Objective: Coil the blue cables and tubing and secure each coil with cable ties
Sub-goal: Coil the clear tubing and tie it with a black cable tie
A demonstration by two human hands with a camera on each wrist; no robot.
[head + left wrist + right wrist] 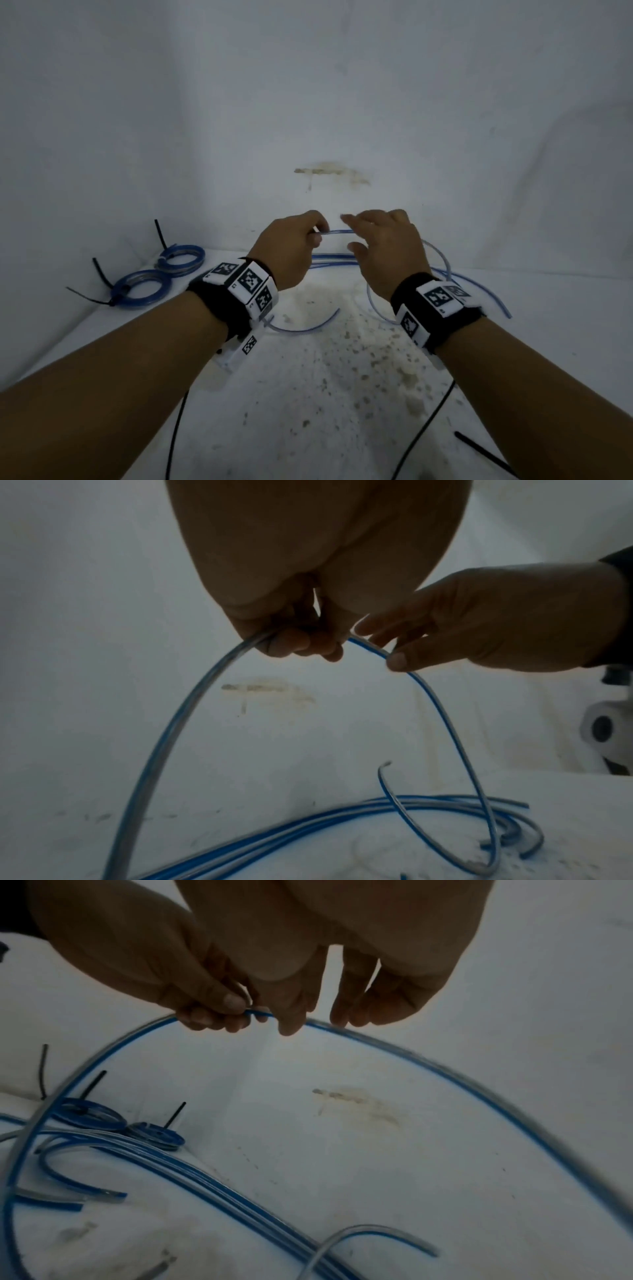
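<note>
- Head view: both hands are raised above the stained white table [342, 394]. The left hand [291, 250] is curled, pinching a length of clear plastic tubing with a blue stripe [334, 232] between thumb and fingers. The right hand [387, 250] hangs just beside it with fingers loosely spread over the same run; no closed grip shows here. Two finished blue coils [164, 277], each cinched with a black cable tie, lie near the wall at the far left. A loose black cable tie [486, 454] lies at the near right edge.
- Left wrist view: the tubing [431, 696] arches from the left hand [291, 639] down to a loose bundle of blue-striped tubes [342, 821] on the table. The right hand [479, 631] touches the arch lightly with thumb and fingertips, more guiding than clamping.
- Right wrist view: the arch [445, 1069] holds a wide springy curve on its own. The right hand's fingers [342, 1007] hang straight over it.
- Judgement: the tubing looks light, smooth and semi-stiff, so it will likely spring open unless the loops are pinched where they cross. Gripping at the top of the arch and feeding the slack in with the free hand seems wisest.
</note>
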